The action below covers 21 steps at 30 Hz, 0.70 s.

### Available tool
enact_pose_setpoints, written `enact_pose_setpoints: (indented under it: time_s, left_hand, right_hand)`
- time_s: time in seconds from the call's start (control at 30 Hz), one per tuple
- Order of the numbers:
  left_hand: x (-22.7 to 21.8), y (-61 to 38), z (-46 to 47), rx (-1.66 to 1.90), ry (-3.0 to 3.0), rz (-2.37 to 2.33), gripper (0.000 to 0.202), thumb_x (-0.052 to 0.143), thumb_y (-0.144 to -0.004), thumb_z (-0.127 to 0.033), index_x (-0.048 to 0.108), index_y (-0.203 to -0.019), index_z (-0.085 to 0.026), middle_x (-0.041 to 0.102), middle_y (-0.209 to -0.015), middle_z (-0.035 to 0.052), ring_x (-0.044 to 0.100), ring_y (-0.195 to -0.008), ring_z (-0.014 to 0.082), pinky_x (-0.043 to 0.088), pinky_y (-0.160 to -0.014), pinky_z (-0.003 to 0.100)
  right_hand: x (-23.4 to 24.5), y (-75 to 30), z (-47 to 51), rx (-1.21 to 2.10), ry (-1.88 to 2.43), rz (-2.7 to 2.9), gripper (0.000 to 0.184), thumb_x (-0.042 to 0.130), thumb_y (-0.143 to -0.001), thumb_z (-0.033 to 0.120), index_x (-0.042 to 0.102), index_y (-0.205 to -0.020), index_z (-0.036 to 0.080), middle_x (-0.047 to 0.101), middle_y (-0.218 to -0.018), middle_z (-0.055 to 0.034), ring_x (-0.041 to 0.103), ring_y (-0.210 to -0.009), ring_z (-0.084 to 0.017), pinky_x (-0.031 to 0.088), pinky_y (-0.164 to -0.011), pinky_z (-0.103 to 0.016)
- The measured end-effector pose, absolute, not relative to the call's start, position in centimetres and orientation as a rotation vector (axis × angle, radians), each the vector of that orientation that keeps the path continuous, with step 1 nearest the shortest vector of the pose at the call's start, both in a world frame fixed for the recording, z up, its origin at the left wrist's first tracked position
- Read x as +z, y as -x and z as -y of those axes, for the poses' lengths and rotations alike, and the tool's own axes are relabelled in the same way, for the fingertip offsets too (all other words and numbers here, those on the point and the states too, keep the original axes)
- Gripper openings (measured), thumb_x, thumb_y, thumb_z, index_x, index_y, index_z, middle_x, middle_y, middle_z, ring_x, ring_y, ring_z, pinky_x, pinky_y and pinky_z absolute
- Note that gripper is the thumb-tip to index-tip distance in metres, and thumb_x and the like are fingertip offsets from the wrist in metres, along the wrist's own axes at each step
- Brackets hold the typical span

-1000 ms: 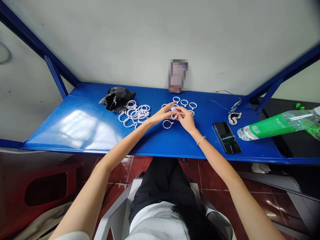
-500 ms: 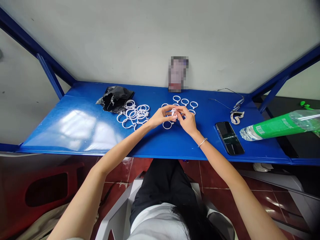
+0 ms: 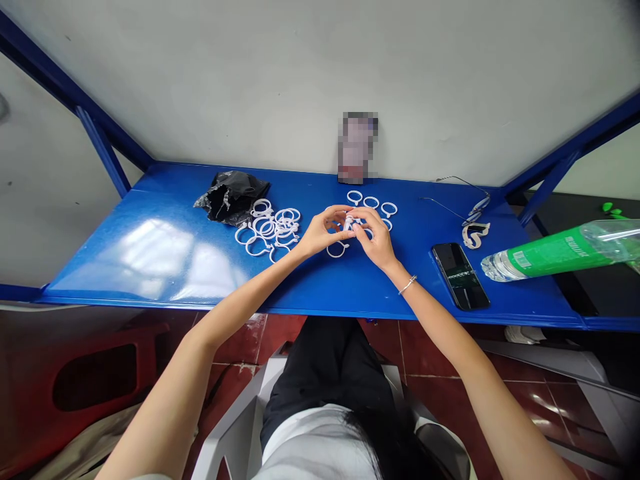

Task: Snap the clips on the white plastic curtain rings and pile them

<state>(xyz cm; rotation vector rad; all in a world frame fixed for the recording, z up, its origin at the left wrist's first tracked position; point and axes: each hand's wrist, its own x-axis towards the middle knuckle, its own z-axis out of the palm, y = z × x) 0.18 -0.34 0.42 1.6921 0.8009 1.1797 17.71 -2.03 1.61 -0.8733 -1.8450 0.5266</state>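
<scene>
My left hand and my right hand meet over the middle of the blue table. Between their fingertips they pinch a small white ring, seen nearly edge-on and partly covered by the fingers. Several matching white rings with little tabs lie spread around and behind the hands, one ring among them just beyond. Another ring rests below the left hand's fingers. Left of my left hand is a loose pile of white rings, some of them overlapping.
A crumpled black plastic bag sits behind the pile. To the right are a phone, eyeglasses, a white strip-like item and a green-labelled bottle. A blurred upright object leans against the wall.
The fingers have shifted slightly around the held white ring, and my right fingertips have turned a little. The ring piles and other items stay where they were.
</scene>
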Motion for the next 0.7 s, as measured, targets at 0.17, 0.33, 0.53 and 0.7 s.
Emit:
enact_pose_setpoints:
  time_s: [0.17,0.33,0.53,0.7]
  left_hand:
    - [0.28,0.13,0.26,1.360,-2.139,-0.920,0.044,0.070,-0.084,-0.049,0.063,-0.112,-0.016,0.069,-0.107,0.0097,0.064,-0.090,0.0164,0.053,-0.072,0.026]
    - [-0.22,0.38,0.21,1.358,-2.357,-1.003,0.034,0.062,-0.091,-0.042,0.060,-0.114,-0.018,0.066,-0.110,0.0103,0.063,-0.097,0.0184,0.053,-0.074,0.028]
    - [-0.48,0.33,0.15,1.366,-2.475,-1.051,0.032,0.058,-0.093,-0.043,0.060,-0.113,-0.018,0.066,-0.109,0.0105,0.064,-0.102,0.0198,0.054,-0.084,0.031]
    - [-0.55,0.30,0.14,1.374,-2.491,-1.054,0.032,0.056,-0.094,-0.044,0.061,-0.111,-0.018,0.066,-0.107,0.0110,0.064,-0.100,0.0200,0.053,-0.083,0.032]
  right_hand:
    - [1.71,-17.71,2.04,0.547,0.834,1.809,0.017,0.063,-0.091,0.036,0.065,-0.104,0.026,0.066,-0.110,-0.0069,0.064,-0.103,-0.022,0.059,-0.066,-0.032]
    - [1.43,-17.48,2.05,0.509,0.845,1.815,0.013,0.064,-0.091,0.035,0.065,-0.100,0.025,0.068,-0.103,-0.0057,0.065,-0.096,-0.021,0.058,-0.066,-0.033]
    - [1.26,-17.31,2.13,0.466,0.862,1.805,0.013,0.061,-0.093,0.036,0.065,-0.095,0.024,0.070,-0.095,-0.0045,0.065,-0.088,-0.019,0.057,-0.067,-0.031]
    - [1.30,-17.30,2.18,0.464,0.865,1.796,0.014,0.061,-0.093,0.038,0.066,-0.093,0.024,0.071,-0.094,-0.0046,0.066,-0.086,-0.019,0.056,-0.065,-0.032]
